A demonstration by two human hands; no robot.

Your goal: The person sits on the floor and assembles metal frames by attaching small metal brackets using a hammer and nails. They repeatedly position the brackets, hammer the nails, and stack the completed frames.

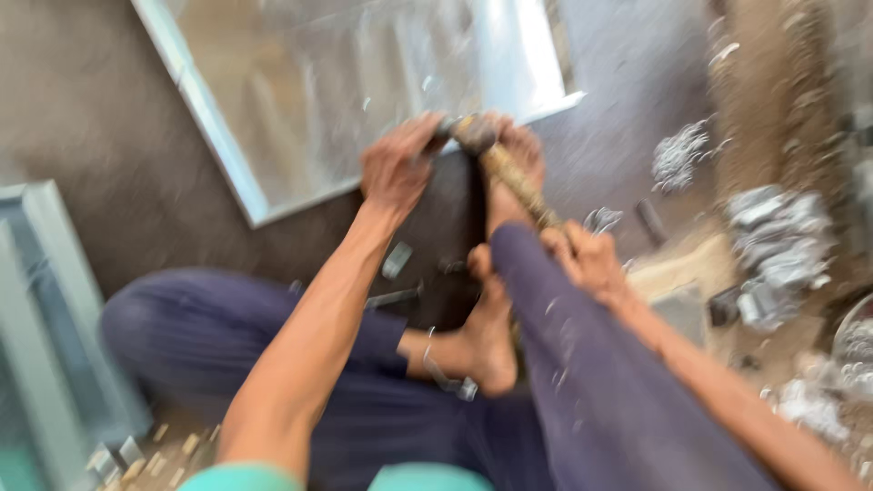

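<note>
I sit on the floor with my legs in dark blue trousers. My right hand (587,257) grips the wooden handle of a hammer (505,168), whose head sits at the near edge of a shiny metal sheet (364,91). My left hand (397,165) presses on that same edge, right beside the hammer head. My right foot (511,173) rests against the sheet's edge, partly under the handle. My other foot (486,336) lies sole-up between my legs. The picture is blurred by motion.
Heaps of silvery metal scraps (773,245) lie on the floor at the right. A light blue-grey metal frame (45,300) stands at the left. Small metal offcuts (396,260) lie by my knees, and more bits sit at the lower left (136,455).
</note>
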